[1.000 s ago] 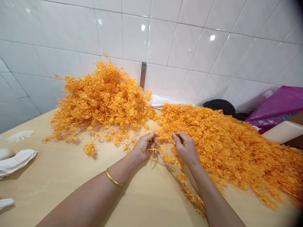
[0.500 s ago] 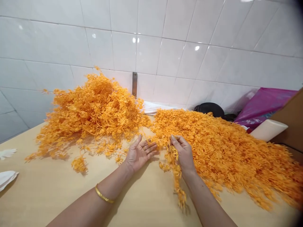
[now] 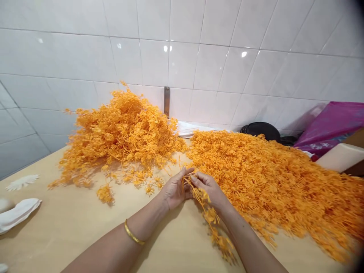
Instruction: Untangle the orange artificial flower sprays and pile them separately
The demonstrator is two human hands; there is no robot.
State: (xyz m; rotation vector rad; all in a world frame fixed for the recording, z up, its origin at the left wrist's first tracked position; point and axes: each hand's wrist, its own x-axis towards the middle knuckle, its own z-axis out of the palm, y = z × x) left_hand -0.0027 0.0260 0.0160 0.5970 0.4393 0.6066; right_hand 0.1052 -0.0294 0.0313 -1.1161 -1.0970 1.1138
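Note:
Both hands meet at the middle of the table around an orange plastic-looking flower sprig (image 3: 212, 216). My left hand (image 3: 174, 191), with a gold bangle on its wrist, pinches the bare stem end between thumb and fingers. Just right of it, my right hand (image 3: 209, 189) grips the same stem, thumb against the bent fingers. The flowered part of the sprig hangs toward me and to the right, its tip near the table. Behind the left hand rises a loose heap of orange sprigs (image 3: 122, 132). Flatter and denser, a second orange pile (image 3: 261, 182) spreads beside the right hand.
A small loose orange cluster (image 3: 105, 194) lies left of my hands. White petal-shaped pieces (image 3: 21, 182) and a white cloth-like item (image 3: 19, 215) sit at far left. Along the tiled wall are a black round item (image 3: 263, 131), a purple bag (image 3: 330, 125) and a pale roll (image 3: 339, 157).
My left hand has gone from open, palm up, to closed on the stem. My right hand has shifted slightly left, bringing the sprig to it. The view has turned a little left.

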